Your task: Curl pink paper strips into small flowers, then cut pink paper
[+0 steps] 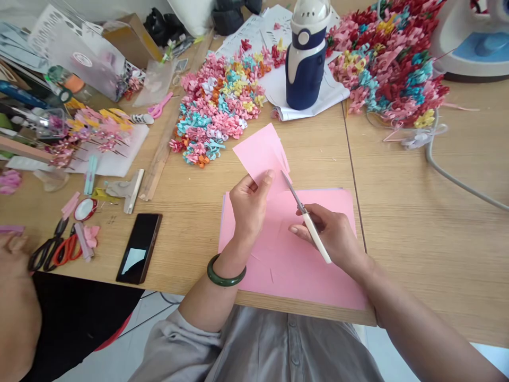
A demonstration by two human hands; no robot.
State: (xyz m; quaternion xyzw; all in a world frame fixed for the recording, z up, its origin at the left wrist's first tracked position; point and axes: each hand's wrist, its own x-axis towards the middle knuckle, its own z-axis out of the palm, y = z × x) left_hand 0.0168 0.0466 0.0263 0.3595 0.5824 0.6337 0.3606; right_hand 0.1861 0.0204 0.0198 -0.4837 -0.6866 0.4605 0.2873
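Note:
Between the thumb and fingers of my left hand (252, 204) is a small piece of pink paper (262, 151), held up and tilted. My right hand (328, 233) grips a pair of white-handled scissors (316, 239). Their blades point up and left, with the tips at the right edge of the pink piece, where a narrow strip seems partly cut. Below both hands lies a larger pink sheet (302, 276), on top of other sheets whose edges peek out. A few thin pink slivers rest on it.
A dark blue bottle (305, 74) stands behind my hands, between piles of colourful ribbon bows (222, 101). At the right back is an iron (473, 42) with a grey cord. Leftward lie a phone (139, 248), red-handled scissors (67, 249) and another person's hand (14, 254).

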